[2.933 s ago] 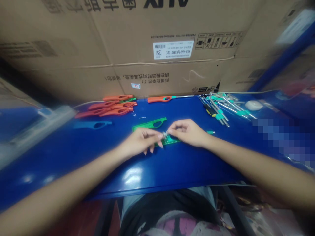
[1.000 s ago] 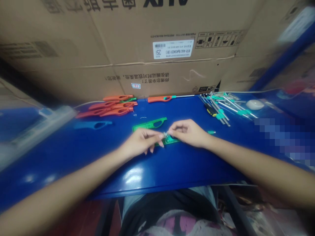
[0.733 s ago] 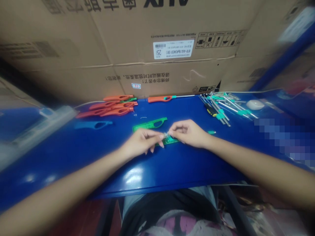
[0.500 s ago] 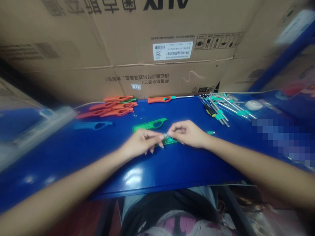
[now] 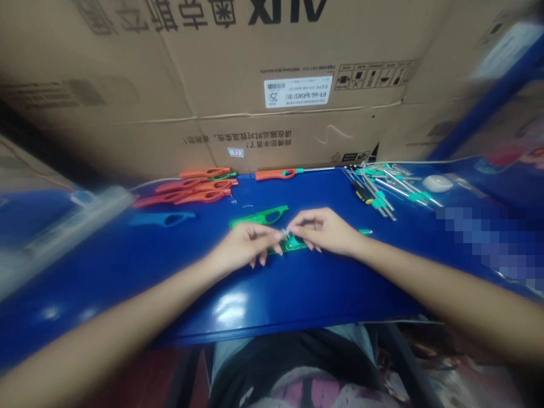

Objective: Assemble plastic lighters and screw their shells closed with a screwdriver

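Pinches a small pale part (image 5: 285, 233) between the narrowed fingertips of left hand (image 5: 243, 245) and right hand (image 5: 326, 229), right at the near green casing (image 5: 297, 246), presumably to steady it from both sides.

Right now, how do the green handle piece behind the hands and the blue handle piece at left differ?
The green handle piece slants, its right end higher in view; the blue handle piece lies nearly level. The left hand covers part of the green piece; no hand touches the blue piece. Both have an opening toward the right end.
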`<state>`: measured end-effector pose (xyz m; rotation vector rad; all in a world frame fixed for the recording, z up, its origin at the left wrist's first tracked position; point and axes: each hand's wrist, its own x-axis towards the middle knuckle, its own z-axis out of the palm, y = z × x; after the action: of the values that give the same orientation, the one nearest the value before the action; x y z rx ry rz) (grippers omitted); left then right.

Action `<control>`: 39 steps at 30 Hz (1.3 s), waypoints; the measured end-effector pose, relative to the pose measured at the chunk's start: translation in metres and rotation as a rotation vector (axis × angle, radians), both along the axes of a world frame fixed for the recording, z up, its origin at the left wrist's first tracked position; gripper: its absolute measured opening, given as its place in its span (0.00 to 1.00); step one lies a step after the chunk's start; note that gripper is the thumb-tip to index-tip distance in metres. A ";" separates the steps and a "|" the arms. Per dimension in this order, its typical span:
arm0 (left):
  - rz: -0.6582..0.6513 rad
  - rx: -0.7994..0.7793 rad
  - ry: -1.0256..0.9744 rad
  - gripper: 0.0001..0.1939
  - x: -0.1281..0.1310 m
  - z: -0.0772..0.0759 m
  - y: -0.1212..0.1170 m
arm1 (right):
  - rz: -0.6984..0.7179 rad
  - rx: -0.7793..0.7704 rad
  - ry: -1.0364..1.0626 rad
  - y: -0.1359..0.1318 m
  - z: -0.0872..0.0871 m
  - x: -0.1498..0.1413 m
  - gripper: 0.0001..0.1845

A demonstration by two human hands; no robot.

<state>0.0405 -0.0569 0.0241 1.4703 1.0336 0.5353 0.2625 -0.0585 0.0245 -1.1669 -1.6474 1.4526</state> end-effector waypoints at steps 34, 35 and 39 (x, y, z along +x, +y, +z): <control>-0.033 0.046 0.008 0.17 0.000 -0.001 -0.001 | -0.004 -0.011 -0.019 0.002 -0.003 0.000 0.19; -0.035 0.049 0.013 0.17 0.000 -0.001 -0.001 | -0.006 -0.012 -0.024 0.002 -0.003 0.000 0.20; -0.038 0.055 0.027 0.17 0.000 -0.001 -0.001 | -0.013 -0.019 -0.030 0.001 -0.002 -0.001 0.21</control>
<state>0.0409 -0.0582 0.0235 1.5466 1.0166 0.5218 0.2614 -0.0571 0.0228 -1.2136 -1.6469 1.4524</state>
